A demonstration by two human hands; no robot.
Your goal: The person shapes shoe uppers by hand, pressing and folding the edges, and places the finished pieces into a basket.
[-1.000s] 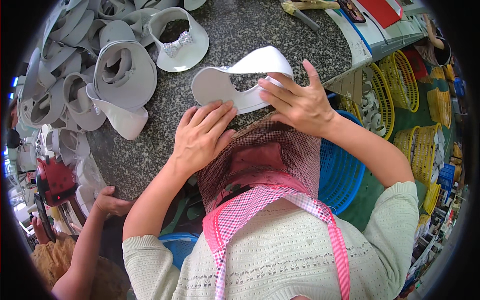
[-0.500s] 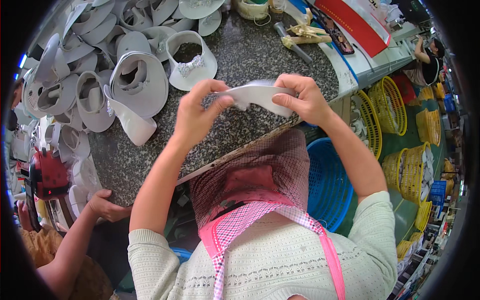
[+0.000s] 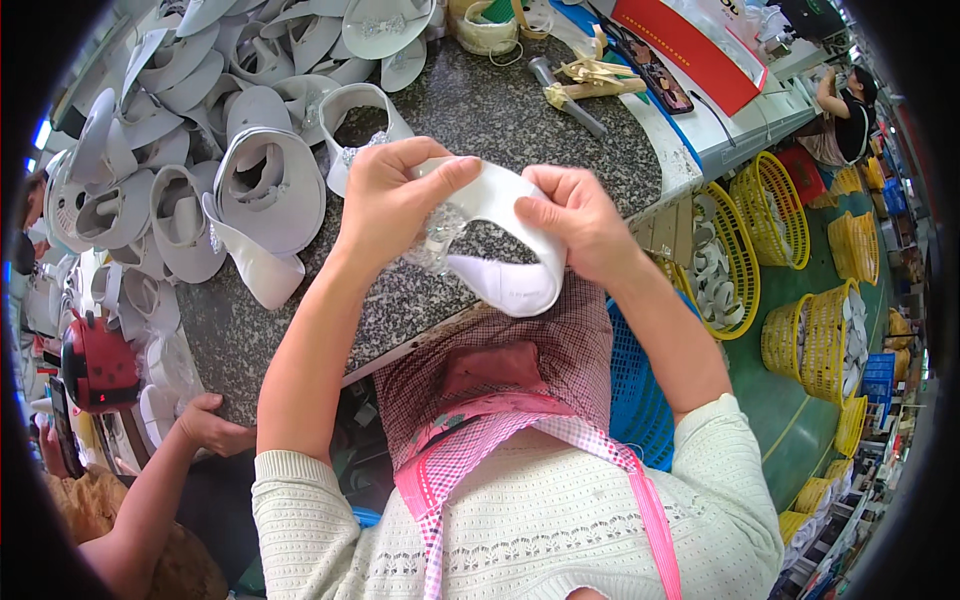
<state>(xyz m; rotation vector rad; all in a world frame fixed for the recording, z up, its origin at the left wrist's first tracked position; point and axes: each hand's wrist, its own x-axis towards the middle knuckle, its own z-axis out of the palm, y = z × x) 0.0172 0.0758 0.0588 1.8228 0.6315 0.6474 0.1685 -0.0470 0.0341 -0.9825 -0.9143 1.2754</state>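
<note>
Over the table edge, both hands hold one white shoe upper (image 3: 518, 288), a curved band with a sparkling clear-stone ornament at its left side. My left hand (image 3: 392, 200) grips its left upper part, thumb on top, and covers some of the ornament. At the right edge of the same band, my right hand (image 3: 582, 222) pinches it between thumb and fingers. The lower loop of the band hangs down and shows its inner face. Just behind my left hand stands another white upper (image 3: 342, 108) with a stone bow, partly hidden.
White uppers (image 3: 270, 185) are heaped on the speckled stone table (image 3: 240, 345) at left. A hammer (image 3: 565, 97), wooden sticks (image 3: 605, 88), a phone (image 3: 655, 70) and a red box (image 3: 690, 50) lie at the far right. A co-worker's hand (image 3: 215, 428) touches the left edge. Yellow baskets (image 3: 735, 260) stand right.
The upper has been turned from edge-on to show its opening and inner face, and its loop now hangs lower. My left hand has moved slightly right; both hands keep hold.
</note>
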